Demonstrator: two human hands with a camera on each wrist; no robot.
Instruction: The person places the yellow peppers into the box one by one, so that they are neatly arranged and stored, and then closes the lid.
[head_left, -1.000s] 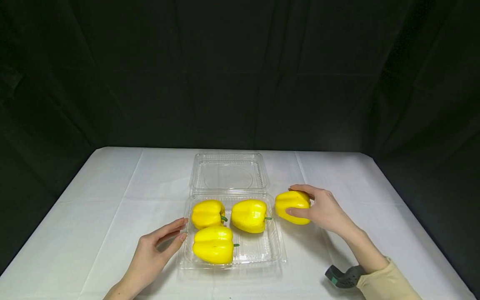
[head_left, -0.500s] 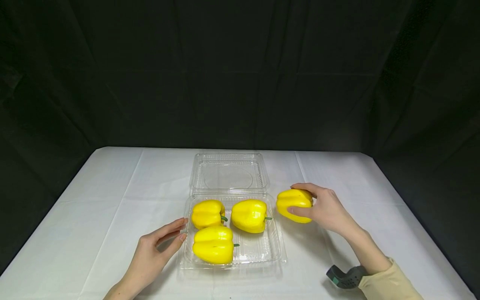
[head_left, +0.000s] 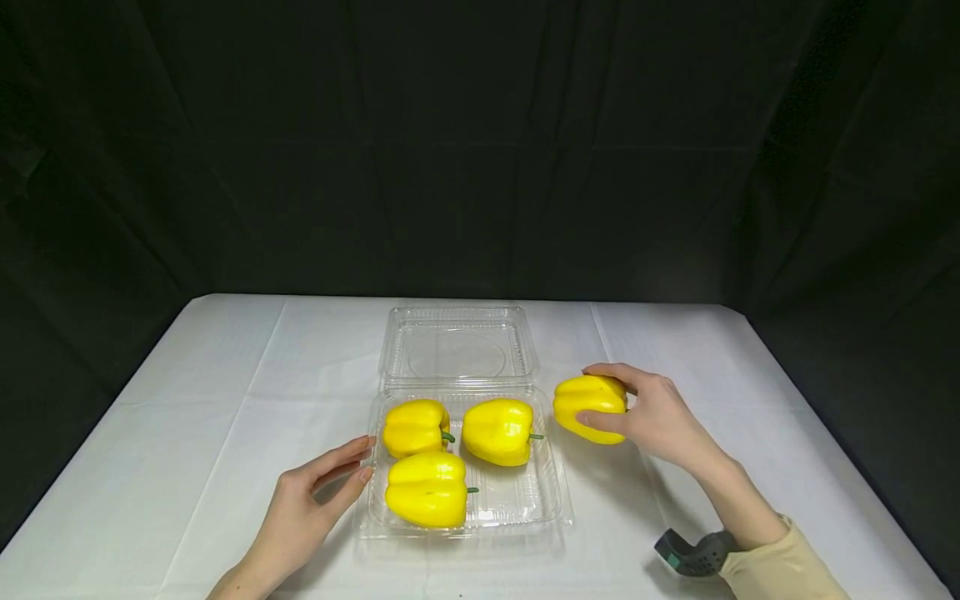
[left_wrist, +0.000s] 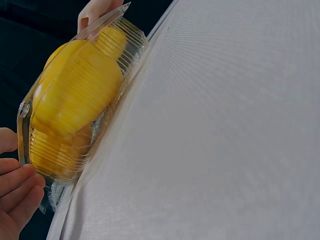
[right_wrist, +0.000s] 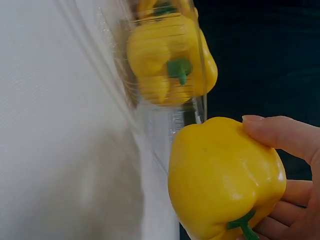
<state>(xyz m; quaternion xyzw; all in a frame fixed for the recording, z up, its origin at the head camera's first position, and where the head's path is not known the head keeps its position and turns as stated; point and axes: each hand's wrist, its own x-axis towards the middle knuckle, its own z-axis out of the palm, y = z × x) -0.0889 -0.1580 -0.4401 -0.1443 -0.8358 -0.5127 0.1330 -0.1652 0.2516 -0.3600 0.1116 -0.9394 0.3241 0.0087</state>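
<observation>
My right hand [head_left: 660, 417] grips a yellow bell pepper [head_left: 588, 407] just right of a clear plastic clamshell container [head_left: 517, 508], thumb on one side and fingers on the other. The right wrist view shows this pepper with its green stem [right_wrist: 243, 225] pointing toward the palm side. Three more yellow peppers lie in the container's base: one at back left [head_left: 412, 427], one at back right [head_left: 497, 433] and one at front left [head_left: 427, 492]. At the container's left edge, my left hand [head_left: 303, 508] rests its fingertips [left_wrist: 30, 175] against the rim, thumb and fingers spread apart.
The container's lid [head_left: 457, 346] lies folded back flat behind the base. A white cloth [head_left: 225, 392] covers the table, and a black curtain [head_left: 465, 150] hangs behind it. A dark grey strap-like device [head_left: 693, 554] sits at the right wrist, by the beige sleeve [head_left: 780, 567].
The right hand has shifted slightly to the right and back with the held bell pepper. The left hand, the container and the peppers in it have stayed put.
</observation>
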